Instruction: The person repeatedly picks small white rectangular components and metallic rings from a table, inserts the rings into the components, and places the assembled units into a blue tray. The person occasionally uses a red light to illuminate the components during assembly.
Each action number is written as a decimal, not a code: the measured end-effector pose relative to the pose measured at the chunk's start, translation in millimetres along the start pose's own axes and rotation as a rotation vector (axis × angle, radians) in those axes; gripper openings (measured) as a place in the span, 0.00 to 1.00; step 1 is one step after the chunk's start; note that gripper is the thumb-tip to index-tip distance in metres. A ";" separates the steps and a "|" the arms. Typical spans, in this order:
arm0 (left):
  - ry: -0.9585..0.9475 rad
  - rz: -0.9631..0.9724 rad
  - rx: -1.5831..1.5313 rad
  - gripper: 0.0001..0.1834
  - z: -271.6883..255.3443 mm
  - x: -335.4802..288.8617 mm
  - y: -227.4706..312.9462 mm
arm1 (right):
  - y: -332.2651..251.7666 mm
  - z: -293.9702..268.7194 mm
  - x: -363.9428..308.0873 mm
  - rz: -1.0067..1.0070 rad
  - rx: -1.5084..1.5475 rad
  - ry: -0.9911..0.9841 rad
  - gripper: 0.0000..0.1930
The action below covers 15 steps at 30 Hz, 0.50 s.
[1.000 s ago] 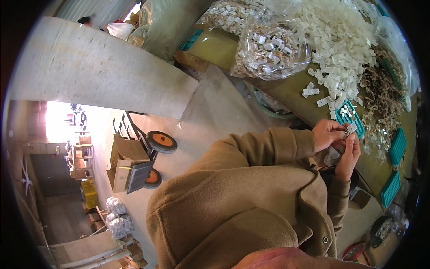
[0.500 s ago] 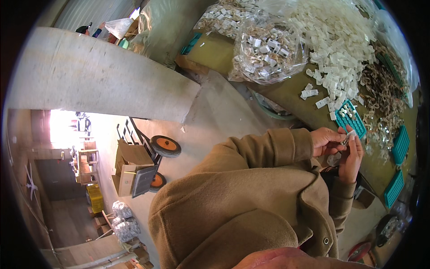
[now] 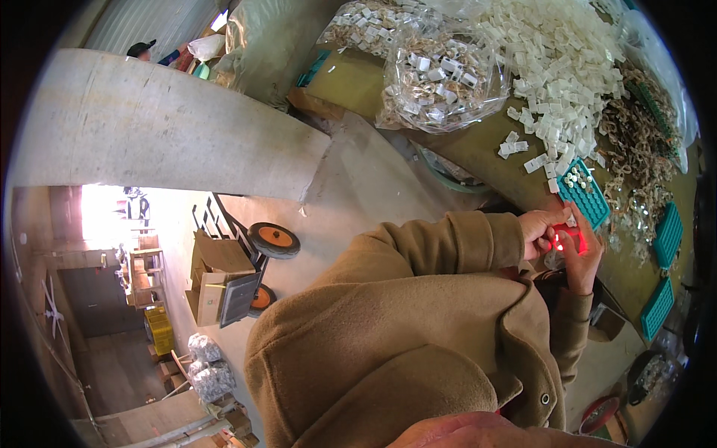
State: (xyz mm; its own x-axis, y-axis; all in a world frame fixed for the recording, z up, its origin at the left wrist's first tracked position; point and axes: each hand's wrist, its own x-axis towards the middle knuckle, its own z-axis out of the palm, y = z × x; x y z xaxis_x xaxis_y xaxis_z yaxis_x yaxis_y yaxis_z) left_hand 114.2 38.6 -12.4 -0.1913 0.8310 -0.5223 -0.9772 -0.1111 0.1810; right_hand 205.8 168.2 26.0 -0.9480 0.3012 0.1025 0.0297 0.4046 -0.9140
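My left hand and my right hand meet at the table's near edge, fingers pinched together around a small white plastic piece. A bright red light glows between the fingers and tints their skin; my fingertips cover most of the piece. Just beyond them lies a teal tray with rows of holes, several small white round parts standing at its far end. Further off spreads a big heap of translucent white plastic cases. Beside it is a tangle of brownish strips or wired parts.
A clear bag of white cases and brown parts sits to the left on the table. Two more teal trays lie at the right. Behind me on the left are a cart with orange wheels, cartons, and a person's dark cap.
A red light has come on between my fingers. Both hands have shifted slightly and closed further over the small piece. The person in the back has moved a little more into view.
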 end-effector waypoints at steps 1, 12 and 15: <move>-0.001 0.001 0.038 0.12 0.7 -1.0 -0.5 | -2.6 1.5 -0.1 -0.061 -0.103 0.030 0.22; 0.011 -0.036 0.338 0.09 0.6 -17.2 4.3 | 8.6 11.5 -25.4 -0.273 -0.314 0.266 0.18; 0.008 0.000 0.581 0.11 6.9 -23.5 5.0 | 10.4 9.2 -54.1 -0.119 -0.206 0.228 0.22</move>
State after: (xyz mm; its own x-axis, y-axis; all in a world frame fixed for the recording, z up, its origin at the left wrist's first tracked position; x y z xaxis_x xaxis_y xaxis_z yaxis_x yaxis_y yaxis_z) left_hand 114.4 22.3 6.6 -0.1944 0.8265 -0.5283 -0.7665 0.2081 0.6076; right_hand 254.5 148.2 7.3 -0.8540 0.4173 0.3107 0.0079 0.6075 -0.7943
